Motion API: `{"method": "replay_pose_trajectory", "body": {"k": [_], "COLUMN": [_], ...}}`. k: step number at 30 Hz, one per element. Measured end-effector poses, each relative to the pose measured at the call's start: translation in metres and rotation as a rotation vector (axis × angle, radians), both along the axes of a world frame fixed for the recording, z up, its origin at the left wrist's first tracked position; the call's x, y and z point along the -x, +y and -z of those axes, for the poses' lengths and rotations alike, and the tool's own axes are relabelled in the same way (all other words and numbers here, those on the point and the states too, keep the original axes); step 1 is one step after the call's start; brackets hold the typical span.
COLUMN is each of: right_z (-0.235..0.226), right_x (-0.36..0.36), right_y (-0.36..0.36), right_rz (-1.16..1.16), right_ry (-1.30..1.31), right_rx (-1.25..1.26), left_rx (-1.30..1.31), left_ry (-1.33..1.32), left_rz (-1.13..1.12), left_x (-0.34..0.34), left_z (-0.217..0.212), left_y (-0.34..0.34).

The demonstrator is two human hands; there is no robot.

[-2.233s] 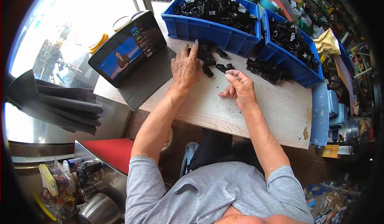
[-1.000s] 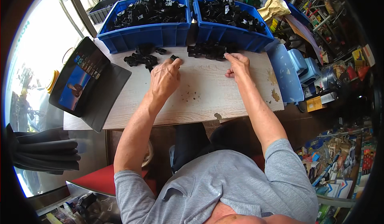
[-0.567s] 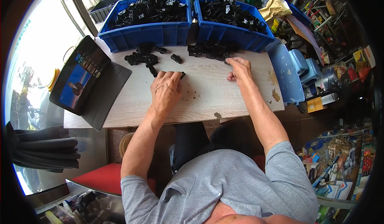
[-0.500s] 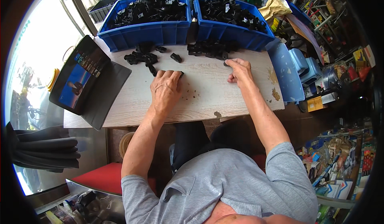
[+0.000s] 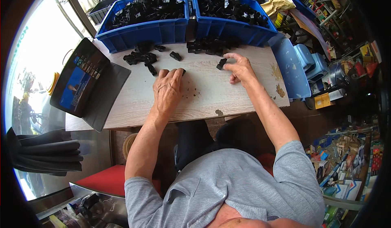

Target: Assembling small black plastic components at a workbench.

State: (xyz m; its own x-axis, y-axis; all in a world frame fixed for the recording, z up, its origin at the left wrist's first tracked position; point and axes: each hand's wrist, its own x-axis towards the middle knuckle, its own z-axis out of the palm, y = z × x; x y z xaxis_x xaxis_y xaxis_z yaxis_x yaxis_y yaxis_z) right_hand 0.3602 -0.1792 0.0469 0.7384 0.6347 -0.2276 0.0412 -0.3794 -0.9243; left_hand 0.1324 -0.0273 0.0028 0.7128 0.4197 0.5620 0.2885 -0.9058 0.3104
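Two blue bins heaped with black clips stand side by side at the top of the frame, the left bin [image 5: 142,37] and the right bin [image 5: 234,31]. Greenish lettering [image 5: 20,42] shows on the window [image 5: 36,79] at the far left; the print on the tablet [image 5: 75,85], left of centre, is too small to read. Two hands are on or over the table [image 5: 203,93]. The right hand [image 5: 239,69], right of centre, has its finger and thumb about one clip [image 5: 221,64], which touches the thumb tip; whether it is pinched I cannot tell. The left hand [image 5: 169,85], near centre, is curled palm down, a bit of black [image 5: 184,72] showing beside its forefinger; its grip is hidden, so I cannot tell what it grasps. Loose clips lie in two groups, the left pile [image 5: 140,58] and the right pile [image 5: 211,45], both near the bins' front walls, too tangled to count; one single clip [image 5: 175,56] lies between them. Pale tabletop shows between the hands and down to the front edge, whose rim has a brown chip [image 5: 219,112] at lower centre.
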Motion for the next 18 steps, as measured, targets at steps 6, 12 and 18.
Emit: {"method": "replay_pose_trajectory", "body": {"k": [6,12,18], "right_z": [0.003,0.003,-0.003], "right_x": [-0.001,-0.001,0.014], "right_y": [0.007,0.000,-0.004], "right_rz": [0.003,-0.042,-0.083], "right_ry": [-0.034,0.063,0.027], "right_rx": [0.134,0.153,0.102], "left_rx": [0.082,0.116,0.444], "left_ry": [-0.029,-0.123,-0.193], "left_rz": [0.025,0.055,0.090], "left_x": [-0.002,-0.003,-0.014], "left_z": [0.004,0.009,0.006], "left_y": [-0.001,0.003,-0.003]}}
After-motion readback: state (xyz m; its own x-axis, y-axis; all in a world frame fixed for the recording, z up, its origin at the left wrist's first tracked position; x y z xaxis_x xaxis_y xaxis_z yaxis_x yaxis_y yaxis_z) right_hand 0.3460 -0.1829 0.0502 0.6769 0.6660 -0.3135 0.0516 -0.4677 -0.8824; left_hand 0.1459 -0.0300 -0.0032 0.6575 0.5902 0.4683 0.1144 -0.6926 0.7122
